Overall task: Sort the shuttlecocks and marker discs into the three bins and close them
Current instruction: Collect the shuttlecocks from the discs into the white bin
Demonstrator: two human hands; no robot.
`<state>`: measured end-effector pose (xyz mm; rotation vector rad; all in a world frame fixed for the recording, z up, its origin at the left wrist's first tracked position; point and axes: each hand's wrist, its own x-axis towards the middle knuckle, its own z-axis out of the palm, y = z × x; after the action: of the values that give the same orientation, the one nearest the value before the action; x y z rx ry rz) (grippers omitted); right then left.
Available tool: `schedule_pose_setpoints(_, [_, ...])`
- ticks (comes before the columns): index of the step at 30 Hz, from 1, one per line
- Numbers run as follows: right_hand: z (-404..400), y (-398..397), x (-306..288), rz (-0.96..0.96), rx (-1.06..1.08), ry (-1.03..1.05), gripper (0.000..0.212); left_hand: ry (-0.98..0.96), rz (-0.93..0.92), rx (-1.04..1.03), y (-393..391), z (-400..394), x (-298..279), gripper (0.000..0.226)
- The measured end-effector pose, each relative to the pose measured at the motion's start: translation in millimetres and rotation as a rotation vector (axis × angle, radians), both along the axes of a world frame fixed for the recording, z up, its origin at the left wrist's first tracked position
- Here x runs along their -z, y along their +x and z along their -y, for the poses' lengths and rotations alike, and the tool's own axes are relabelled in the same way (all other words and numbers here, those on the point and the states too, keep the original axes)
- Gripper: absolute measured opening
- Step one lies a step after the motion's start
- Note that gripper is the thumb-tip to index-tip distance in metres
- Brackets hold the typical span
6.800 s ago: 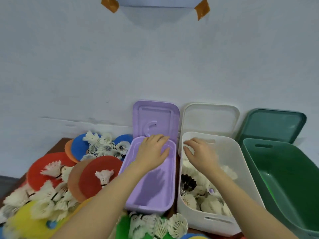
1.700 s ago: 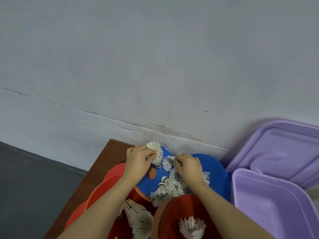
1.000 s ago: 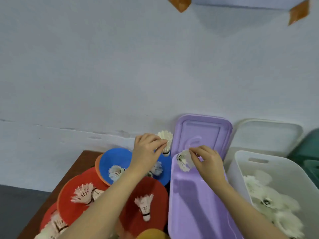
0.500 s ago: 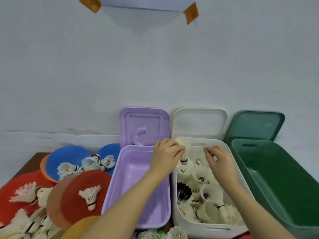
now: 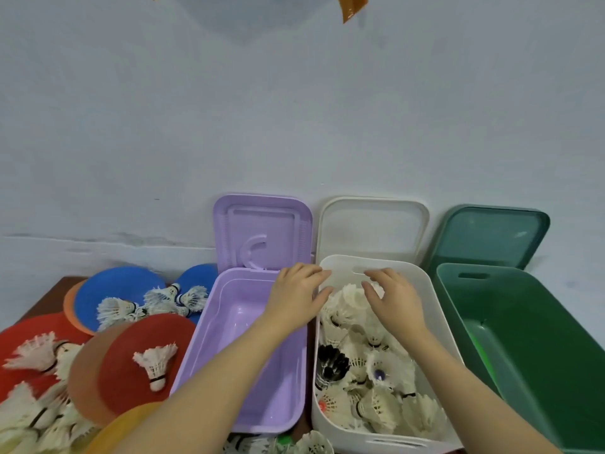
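Three open bins, two blue discs, perhaps fifteen binned shuttlecocks; both hands' grip released.

The dark green plastic bin was cut off by the right and bottom edges. The round red marker disc ran off the left edge. Forearms hid part of the lilac plastic bin.

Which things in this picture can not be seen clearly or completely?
Head view only:
- White bin: shuttlecocks under the right hand are hidden by it.
- Purple bin: the left hand and forearm cover part of its floor.
- Green bin: cut by the right edge.
- Marker discs at lower left: cut by the edge; count unclear.
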<state>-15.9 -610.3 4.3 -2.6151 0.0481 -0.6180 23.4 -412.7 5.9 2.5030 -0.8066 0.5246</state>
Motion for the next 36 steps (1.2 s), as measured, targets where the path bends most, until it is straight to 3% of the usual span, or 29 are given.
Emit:
schedule_pose_setpoints(4, [-36.8,8.6,-3.7,0.026,-0.112,-0.052,0.021,0.036,0.091,-0.048,-0.1,-42.0,-6.1,0.038])
schedule_pose_setpoints(13, [-160.4,44.3,-13.5,-0.006,-0.393,-0.024,0.029,0.043,0.027,-0.209,7.4,-161.8,-5.2,0.039])
schedule_pose_setpoints(19, [-243.9,76.3,-1.1,-0.083,-0.446,0.013,0.024,0.064,-0.121,-0.279,24.9,-250.0,7.6,0.057])
schedule_pose_setpoints(26, [-319.8,130.9,36.8,-0.298,-0.445,-0.072,0.036,0.129,-0.292,-0.343,71.2,-333.9,46.0,0.069])
schedule_pose_setpoints(31, [-365.0,157.5,69.1,-0.394,-0.451,-0.127,0.040,0.133,-0.373,-0.397,87.9,-387.8,84.0,0.045])
schedule_pose_setpoints(36, [-397.0,176.8,99.6,-0.434,-0.442,-0.219,0.037,0.139,-0.462,-0.378,96.1,-412.4,106.2,0.073])
